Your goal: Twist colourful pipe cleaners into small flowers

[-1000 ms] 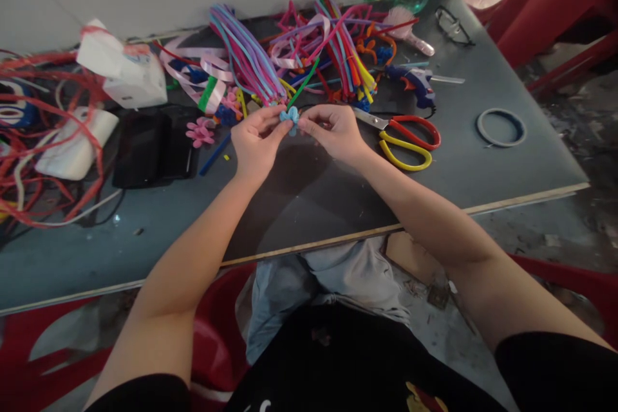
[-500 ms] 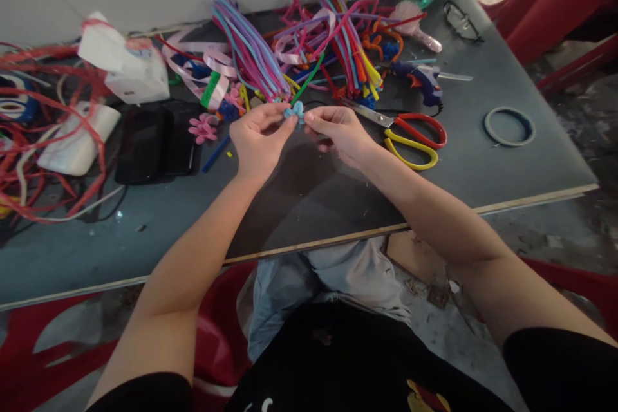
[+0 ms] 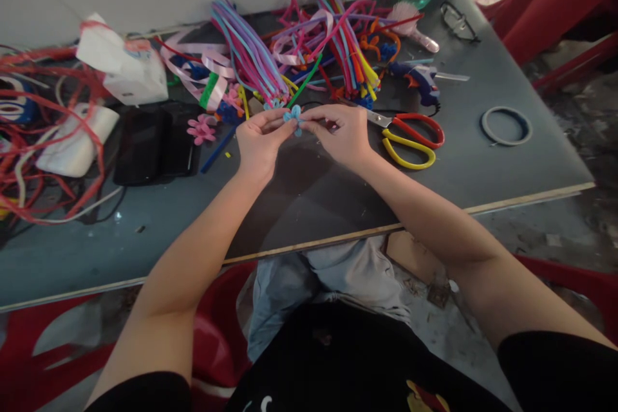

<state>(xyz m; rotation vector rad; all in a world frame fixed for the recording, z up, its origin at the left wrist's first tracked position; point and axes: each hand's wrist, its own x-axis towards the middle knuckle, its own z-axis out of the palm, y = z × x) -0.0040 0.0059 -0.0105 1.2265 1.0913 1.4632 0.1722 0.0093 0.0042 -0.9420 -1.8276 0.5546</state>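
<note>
Between both hands is a small light-blue pipe-cleaner flower point(image 3: 292, 116), its loops forming petals, held up over the front part of the table. My left hand point(image 3: 262, 141) pinches it from the left with thumb and fingers. From the right, my right hand point(image 3: 342, 134) pinches its edge between thumb and forefinger. Behind the fingers lie a green pipe cleaner point(image 3: 306, 81) and a bundle of purple, blue and pink pipe cleaners point(image 3: 251, 48). A pink pipe-cleaner flower point(image 3: 202, 129) rests left of my left hand. Scissors point(image 3: 410, 135) with red and yellow handles lie just right of my right hand.
On the left are two black phones point(image 3: 143, 145), a white power bank point(image 3: 80, 141), a white box point(image 3: 128, 71) and tangled red cords point(image 3: 48, 190). A glue gun point(image 3: 419, 80), a grey tape ring point(image 3: 506, 127) and glasses point(image 3: 458, 20) lie right. The table edge point(image 3: 309, 246) runs before my lap.
My right hand has shifted slightly left and turned at the blue flower. The flower has tilted, so its petals show more clearly. The whole view has moved a little.
</note>
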